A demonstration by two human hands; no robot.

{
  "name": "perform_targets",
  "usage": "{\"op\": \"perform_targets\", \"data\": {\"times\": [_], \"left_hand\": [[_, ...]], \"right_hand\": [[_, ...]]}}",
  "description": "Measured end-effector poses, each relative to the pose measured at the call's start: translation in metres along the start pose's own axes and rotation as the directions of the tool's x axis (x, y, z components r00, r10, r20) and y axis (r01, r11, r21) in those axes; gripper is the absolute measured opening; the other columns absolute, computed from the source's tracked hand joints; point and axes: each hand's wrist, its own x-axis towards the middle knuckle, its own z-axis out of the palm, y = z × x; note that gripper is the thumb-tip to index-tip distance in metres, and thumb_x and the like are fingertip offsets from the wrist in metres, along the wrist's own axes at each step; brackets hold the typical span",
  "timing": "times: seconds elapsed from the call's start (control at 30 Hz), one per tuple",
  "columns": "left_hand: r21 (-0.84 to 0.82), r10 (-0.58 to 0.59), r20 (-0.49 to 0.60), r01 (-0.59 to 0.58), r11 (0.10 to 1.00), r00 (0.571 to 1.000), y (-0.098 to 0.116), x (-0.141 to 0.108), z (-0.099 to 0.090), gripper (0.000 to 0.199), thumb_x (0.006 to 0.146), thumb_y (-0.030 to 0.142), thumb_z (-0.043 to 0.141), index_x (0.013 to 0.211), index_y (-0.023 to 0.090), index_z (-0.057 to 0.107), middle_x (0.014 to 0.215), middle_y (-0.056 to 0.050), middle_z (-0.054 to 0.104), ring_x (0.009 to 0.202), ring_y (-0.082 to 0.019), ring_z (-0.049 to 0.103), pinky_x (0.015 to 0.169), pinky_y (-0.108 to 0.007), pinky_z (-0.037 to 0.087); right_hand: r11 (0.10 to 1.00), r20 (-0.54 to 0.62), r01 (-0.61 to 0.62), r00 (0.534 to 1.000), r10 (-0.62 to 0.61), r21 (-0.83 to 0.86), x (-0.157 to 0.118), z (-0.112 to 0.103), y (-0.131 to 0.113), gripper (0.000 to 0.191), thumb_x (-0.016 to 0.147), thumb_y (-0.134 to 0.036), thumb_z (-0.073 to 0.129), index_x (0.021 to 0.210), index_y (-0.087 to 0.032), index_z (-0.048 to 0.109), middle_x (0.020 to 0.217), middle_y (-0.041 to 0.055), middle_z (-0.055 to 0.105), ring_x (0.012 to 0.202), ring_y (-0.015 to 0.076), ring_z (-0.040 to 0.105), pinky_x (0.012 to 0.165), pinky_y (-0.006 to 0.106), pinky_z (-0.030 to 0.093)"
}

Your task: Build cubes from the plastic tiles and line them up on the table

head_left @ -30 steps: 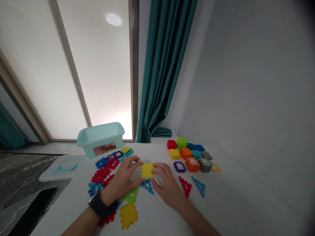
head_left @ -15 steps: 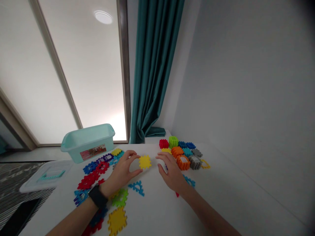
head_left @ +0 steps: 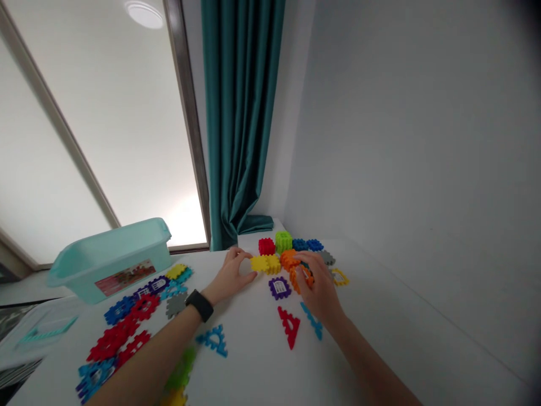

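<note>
My left hand rests on the white table, its fingertips and thumb at the edge of a flat yellow waffle-edged piece. That piece lies against a yellow block. A black watch sits on my left wrist. My right hand curls over an orange block, partly hiding it. Beside my right fingers stands another orange block. Close by are a red block, a green block and a purple frame piece.
Red, blue and grey pieces lie in a spread at the left. A mint plastic bin stands behind them. Triangular pieces in blue and red lie near the hands. The wall runs along the table's right side.
The view has swung left and down. The yellow square piece now lies by the yellow block, out of my fingers. My right hand has moved onto the orange blocks.
</note>
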Motion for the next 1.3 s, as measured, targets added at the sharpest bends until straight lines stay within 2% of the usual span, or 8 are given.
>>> {"op": "perform_targets", "data": {"times": [0.2, 0.43, 0.9, 1.3], "left_hand": [[-0.003, -0.002, 0.020, 0.002, 1.000, 1.000, -0.003, 0.021, 0.018, 0.035, 0.080, 0.026, 0.071, 0.113, 0.021, 0.060, 0.117, -0.007, 0.049, 0.117, -0.027, 0.053, 0.109, -0.049, 0.042], [-0.017, 0.001, 0.044, 0.000, 1.000, 0.999, 0.000, 0.031, 0.030, 0.036, 0.079, 0.029, 0.071, 0.113, 0.022, 0.061, 0.116, -0.006, 0.050, 0.115, -0.027, 0.054, 0.109, -0.047, 0.043], [0.014, -0.041, 0.089, 0.039, 0.999, 0.995, -0.001, 0.036, 0.035, 0.037, 0.078, 0.034, 0.071, 0.111, 0.022, 0.062, 0.114, -0.007, 0.051, 0.113, -0.029, 0.054, 0.106, -0.052, 0.042], [0.033, -0.077, 0.111, 0.074, 0.997, 0.991, -0.004, 0.039, 0.035, 0.038, 0.078, 0.035, 0.070, 0.113, 0.022, 0.062, 0.117, -0.008, 0.051, 0.115, -0.029, 0.054, 0.107, -0.049, 0.041]], "right_hand": [[1.000, -0.009, -0.007, 1.000, 0.007, -0.014, 0.000, -0.004, 0.003, 0.022, 0.095, -0.018, 0.046, 0.112, -0.022, 0.059, 0.113, 0.0116, 0.062, 0.111, 0.0268, 0.060, 0.099, 0.050, 0.050], [1.000, -0.019, -0.017, 1.000, 0.016, -0.011, 0.001, -0.008, -0.002, 0.024, 0.094, -0.018, 0.047, 0.114, -0.023, 0.060, 0.113, 0.0111, 0.063, 0.110, 0.0265, 0.060, 0.099, 0.049, 0.051], [1.000, -0.001, -0.026, 1.000, 0.026, -0.003, 0.001, -0.010, -0.003, 0.023, 0.094, -0.018, 0.047, 0.114, -0.023, 0.059, 0.112, 0.0113, 0.062, 0.109, 0.0269, 0.060, 0.097, 0.049, 0.050], [0.999, 0.003, -0.032, 0.999, 0.032, -0.011, 0.001, -0.011, -0.003, 0.024, 0.094, -0.017, 0.047, 0.114, -0.022, 0.059, 0.113, 0.0116, 0.061, 0.109, 0.0266, 0.059, 0.097, 0.049, 0.050]]}}
